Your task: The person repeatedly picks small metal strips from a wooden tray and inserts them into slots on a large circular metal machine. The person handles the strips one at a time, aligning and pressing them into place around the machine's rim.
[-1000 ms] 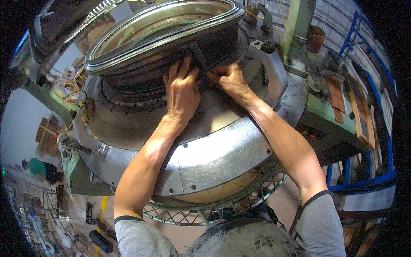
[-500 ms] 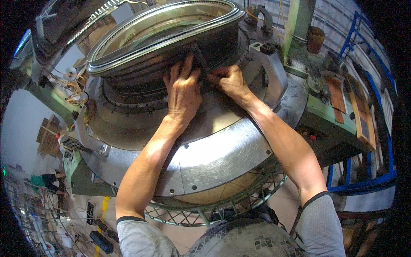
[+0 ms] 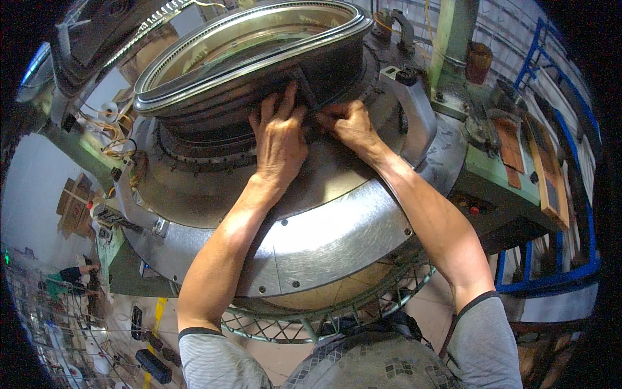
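Workshop machine bench | dark ribbed cylinder (image 3: pixel 259 97), shiny rim | left hand (image 3: pixel 278 139), right hand (image 3: pixel 350 123): both hands pressing dark block (image 3: pixel 304 87)

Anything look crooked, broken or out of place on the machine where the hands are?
Nothing stands out. Both the left hand and right hand press on a dark block against the round machine's dark drum; the metal ring below looks intact.

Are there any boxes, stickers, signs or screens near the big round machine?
Cardboard boxes: far left on the floor, brown, flattened and stacked.
No stickers, signs or screens show clearly; the brown and orange panels on the green frame at right are plain.
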`<move>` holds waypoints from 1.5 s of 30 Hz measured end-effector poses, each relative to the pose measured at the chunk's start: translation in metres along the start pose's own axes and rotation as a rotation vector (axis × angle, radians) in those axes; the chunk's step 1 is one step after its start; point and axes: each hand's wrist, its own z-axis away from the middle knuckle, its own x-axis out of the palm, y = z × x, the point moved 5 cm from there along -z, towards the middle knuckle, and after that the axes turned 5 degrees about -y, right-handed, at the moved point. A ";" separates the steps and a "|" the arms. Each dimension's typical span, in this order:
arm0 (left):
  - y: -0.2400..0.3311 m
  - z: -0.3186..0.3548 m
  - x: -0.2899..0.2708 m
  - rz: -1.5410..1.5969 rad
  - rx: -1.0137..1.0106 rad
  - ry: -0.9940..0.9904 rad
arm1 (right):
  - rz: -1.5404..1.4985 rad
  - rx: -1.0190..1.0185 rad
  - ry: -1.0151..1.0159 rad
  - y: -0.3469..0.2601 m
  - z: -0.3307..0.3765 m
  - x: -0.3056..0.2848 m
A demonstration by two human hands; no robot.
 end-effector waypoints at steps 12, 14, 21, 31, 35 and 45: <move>0.000 -0.001 0.000 -0.024 0.020 0.003 | 0.043 -0.001 0.014 -0.005 0.002 -0.002; 0.000 -0.001 0.001 -0.014 0.007 -0.015 | 0.047 -0.009 0.018 -0.007 0.002 -0.002; 0.000 -0.002 0.002 -0.048 -0.015 -0.060 | 0.049 -0.017 0.022 -0.006 0.003 -0.002; 0.000 -0.004 -0.001 -0.028 -0.006 -0.116 | 0.042 0.074 0.014 0.000 0.000 -0.002; 0.001 -0.005 -0.001 -0.039 -0.020 -0.142 | 0.006 0.001 0.021 -0.008 0.003 -0.002; 0.001 -0.006 0.000 -0.059 -0.022 -0.145 | 0.074 -0.006 0.044 -0.004 0.000 -0.003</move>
